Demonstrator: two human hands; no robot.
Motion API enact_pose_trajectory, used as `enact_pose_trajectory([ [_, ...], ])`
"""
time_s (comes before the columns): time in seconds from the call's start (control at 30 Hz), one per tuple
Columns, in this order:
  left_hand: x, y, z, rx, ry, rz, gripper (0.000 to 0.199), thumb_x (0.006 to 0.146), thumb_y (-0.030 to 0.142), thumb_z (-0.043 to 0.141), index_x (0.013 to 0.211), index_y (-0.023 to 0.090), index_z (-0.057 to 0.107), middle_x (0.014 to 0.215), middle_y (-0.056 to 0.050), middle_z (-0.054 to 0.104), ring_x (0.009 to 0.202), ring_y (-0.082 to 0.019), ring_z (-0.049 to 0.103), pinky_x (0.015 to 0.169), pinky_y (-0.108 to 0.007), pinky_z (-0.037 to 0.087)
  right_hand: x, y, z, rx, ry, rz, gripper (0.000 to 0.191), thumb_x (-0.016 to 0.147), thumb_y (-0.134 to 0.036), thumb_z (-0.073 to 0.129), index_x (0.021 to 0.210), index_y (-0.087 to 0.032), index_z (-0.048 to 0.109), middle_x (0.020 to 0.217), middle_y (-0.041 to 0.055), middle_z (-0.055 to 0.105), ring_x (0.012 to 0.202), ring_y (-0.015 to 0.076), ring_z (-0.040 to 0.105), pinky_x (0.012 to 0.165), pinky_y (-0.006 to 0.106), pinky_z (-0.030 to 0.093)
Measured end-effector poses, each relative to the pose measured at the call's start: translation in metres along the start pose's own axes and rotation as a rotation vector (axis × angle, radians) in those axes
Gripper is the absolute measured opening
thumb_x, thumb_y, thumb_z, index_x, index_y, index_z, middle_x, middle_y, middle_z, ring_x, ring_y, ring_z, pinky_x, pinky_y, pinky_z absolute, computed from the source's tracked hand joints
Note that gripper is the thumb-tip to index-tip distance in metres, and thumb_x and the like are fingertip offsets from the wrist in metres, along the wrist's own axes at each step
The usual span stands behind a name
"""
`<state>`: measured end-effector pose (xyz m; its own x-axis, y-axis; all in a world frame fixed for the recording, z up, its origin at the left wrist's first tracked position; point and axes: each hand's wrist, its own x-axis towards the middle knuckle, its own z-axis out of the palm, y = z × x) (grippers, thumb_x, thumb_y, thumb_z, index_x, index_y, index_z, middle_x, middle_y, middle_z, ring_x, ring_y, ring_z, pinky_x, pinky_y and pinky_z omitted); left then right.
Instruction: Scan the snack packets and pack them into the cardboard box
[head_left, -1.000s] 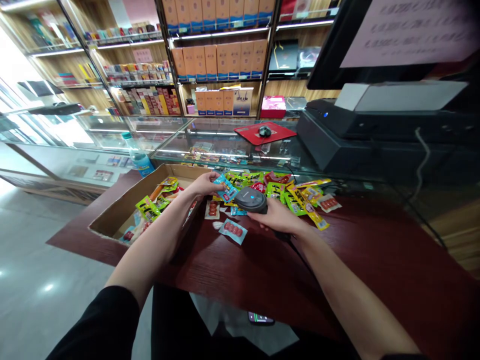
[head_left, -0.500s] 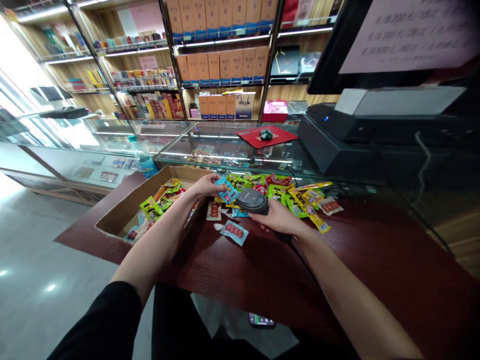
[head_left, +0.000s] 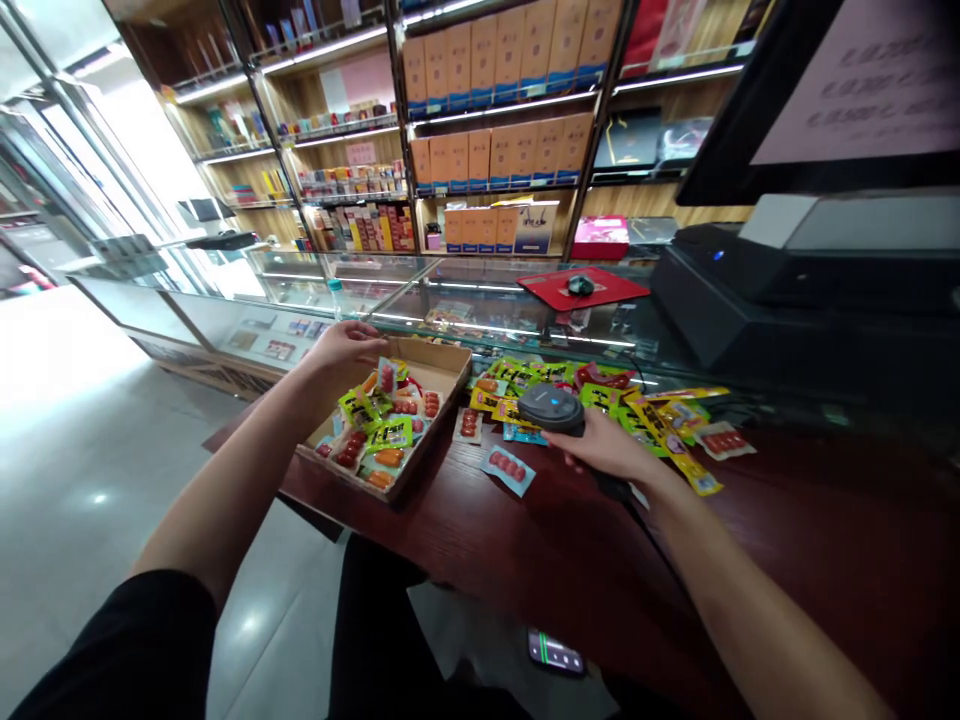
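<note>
My left hand [head_left: 346,347] is over the open cardboard box [head_left: 442,366], its fingers slightly apart with nothing visible between them. Just below its fingertips is a small clear packet with red pieces [head_left: 387,377]. Green, red and orange snack packets [head_left: 388,433] lie inside the box. My right hand [head_left: 600,442] grips a dark handheld scanner [head_left: 551,406], pointed left above the snack pile. A pale blue-edged packet [head_left: 508,469] lies on the table in front of the scanner, and another red-piece packet [head_left: 469,425] rests beside the box.
Green and yellow packets [head_left: 679,445] spread to the right on the dark red table [head_left: 555,540]. Behind are a glass counter, a red mat [head_left: 622,288] with a mouse [head_left: 580,285], and a bottle [head_left: 334,292]. A monitor stands at right; a phone [head_left: 555,652] lies below.
My left hand has moved left from the scanner to over the box, and the blue packet is out of its fingers. The view has turned left; my right hand still holds the scanner.
</note>
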<state>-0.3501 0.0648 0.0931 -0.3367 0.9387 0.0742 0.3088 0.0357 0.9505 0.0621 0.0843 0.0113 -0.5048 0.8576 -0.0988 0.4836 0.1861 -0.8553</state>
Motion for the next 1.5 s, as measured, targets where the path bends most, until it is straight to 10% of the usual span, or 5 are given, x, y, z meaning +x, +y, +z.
enact_pose_trajectory([
  [0.17,-0.004,0.003,0.017,-0.023,-0.055,-0.004,0.043,0.049,0.030,0.089,0.076,0.013,0.061,0.066,-0.003,0.065,0.059,-0.015,0.064,0.059,-0.031,0.056,0.000,-0.001,0.000,-0.021,-0.005,-0.018,0.028,0.078,-0.045,0.067,0.080,-0.019,0.057,0.051,0.0011,0.063,0.044,0.0165,0.060,0.042,0.027,0.047],
  [0.6,-0.025,-0.023,0.195,0.133,-0.704,0.079,0.036,0.057,0.029,0.083,0.082,0.015,0.062,0.068,0.001,0.063,0.059,-0.010,0.058,0.056,-0.021,0.048,-0.004,0.000,-0.016,-0.001,0.052,0.015,0.028,0.079,-0.044,0.067,0.078,-0.018,0.058,0.053,0.0011,0.062,0.044,0.0145,0.059,0.042,0.025,0.048],
  [0.93,-0.057,-0.038,0.203,0.557,-1.201,0.513,0.049,0.059,0.038,0.082,0.102,0.019,0.068,0.091,-0.003,0.065,0.080,-0.016,0.059,0.069,-0.023,0.044,-0.003,0.008,-0.027,0.034,0.084,0.069,0.029,0.078,-0.042,0.068,0.090,-0.017,0.058,0.052,-0.0005,0.061,0.043,0.0140,0.058,0.041,0.024,0.046],
  [1.23,-0.067,-0.035,0.209,0.827,-1.000,0.701,0.030,0.061,0.016,0.067,0.090,0.018,0.066,0.092,-0.007,0.062,0.080,-0.019,0.059,0.069,-0.026,0.044,0.000,0.009,-0.023,-0.009,0.058,0.094,0.027,0.080,-0.043,0.066,0.076,-0.017,0.059,0.052,0.0018,0.061,0.043,0.0134,0.058,0.041,0.023,0.044],
  [1.5,-0.037,-0.043,0.205,0.202,-0.578,0.304,0.027,0.063,0.018,0.066,0.090,0.016,0.063,0.077,-0.001,0.064,0.070,-0.014,0.059,0.067,-0.025,0.046,0.002,0.015,-0.021,0.030,0.047,0.091,0.028,0.080,-0.045,0.066,0.078,-0.018,0.057,0.053,0.0022,0.063,0.044,0.0152,0.060,0.041,0.024,0.047],
])
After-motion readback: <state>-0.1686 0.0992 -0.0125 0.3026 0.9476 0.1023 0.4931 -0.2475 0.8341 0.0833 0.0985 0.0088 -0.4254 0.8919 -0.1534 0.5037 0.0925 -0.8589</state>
